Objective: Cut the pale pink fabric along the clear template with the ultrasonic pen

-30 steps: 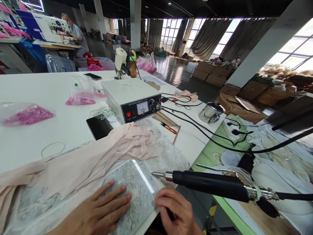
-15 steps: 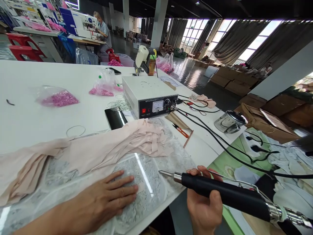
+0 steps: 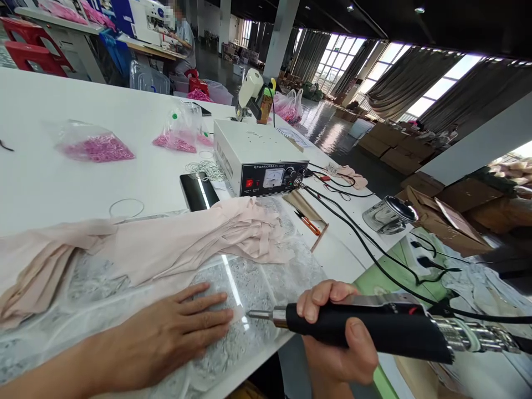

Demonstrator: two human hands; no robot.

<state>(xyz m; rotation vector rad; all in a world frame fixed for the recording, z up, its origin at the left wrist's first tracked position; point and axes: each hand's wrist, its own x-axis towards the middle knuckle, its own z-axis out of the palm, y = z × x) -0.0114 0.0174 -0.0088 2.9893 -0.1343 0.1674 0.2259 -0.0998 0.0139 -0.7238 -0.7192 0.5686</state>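
Two bare hands work at the near edge of a white tabletop (image 3: 95,191), and the right hand (image 3: 344,343) has its grip closed around a hand-held tool (image 3: 399,328). That tool has a thick, dull-black cylindrical barrel lying nearly level across the view, with a shiny metal collar at the front narrowing to a slim, pointed silver tip (image 3: 261,315) directed leftward. A small red detail shows on its upper side; behind the barrel come silvery fittings wrapped with a pale greenish band. The tip is over a clear-covered, mottled grey mat (image 3: 220,352), just beside the left hand's fingertips; whether it touches the surface I cannot tell. The left hand (image 3: 178,327) lies flat, palm down on the mat, its grip open and the fingers slightly spread, with a small pale scrap (image 3: 238,314) between its fingertips and the tip. Beyond that hand, pale pink fabric (image 3: 199,238) stretches across the mat in thin, overlapping layers, creased and fanned into strips at its right end. Behind the fabric stands a cream-coloured control box (image 3: 257,149) with a black front panel, a red switch and a white dial; orange-handled snips (image 3: 311,224) lie near its right side.
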